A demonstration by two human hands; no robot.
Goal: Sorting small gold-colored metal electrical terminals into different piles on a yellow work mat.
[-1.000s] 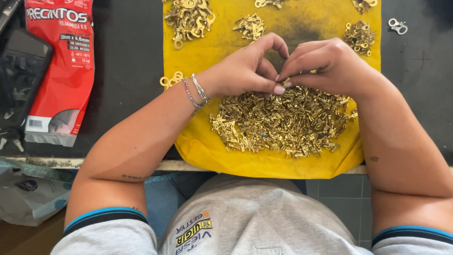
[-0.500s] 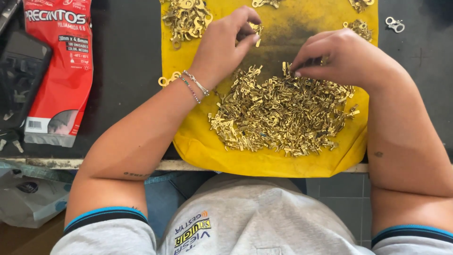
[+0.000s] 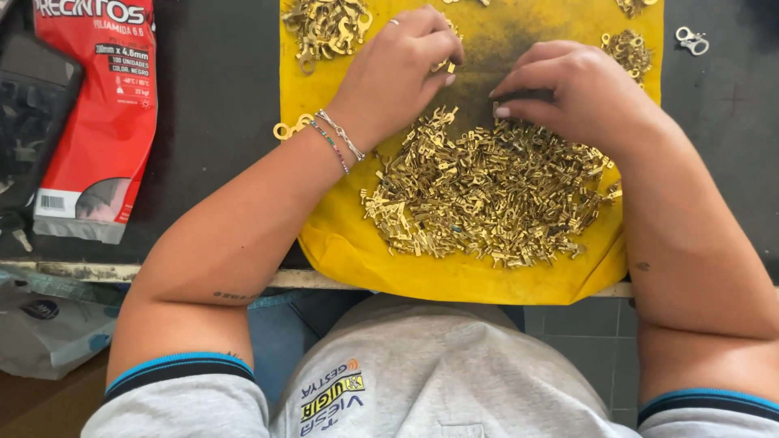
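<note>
A big heap of small brass terminals (image 3: 487,191) lies on a yellow cloth (image 3: 454,272) over a dark table. My left hand (image 3: 398,73) hovers at the heap's far left, above a small sorted pile, pinching a brass terminal (image 3: 445,65) between thumb and fingers. My right hand (image 3: 568,89) rests on the heap's far edge, fingers curled down into the pieces; whether it grips one is hidden. Bracelets circle my left wrist.
Smaller sorted piles sit at the cloth's far side: ring terminals (image 3: 324,28) at left, another pile (image 3: 629,49) at right. A red plastic bag (image 3: 93,113) and a dark tray (image 3: 28,113) lie to the left. A silver terminal (image 3: 692,40) lies on the table.
My hands were pinched together over the heap; my left hand then moved away to the far small pile. The right stayed at the heap's far edge.
</note>
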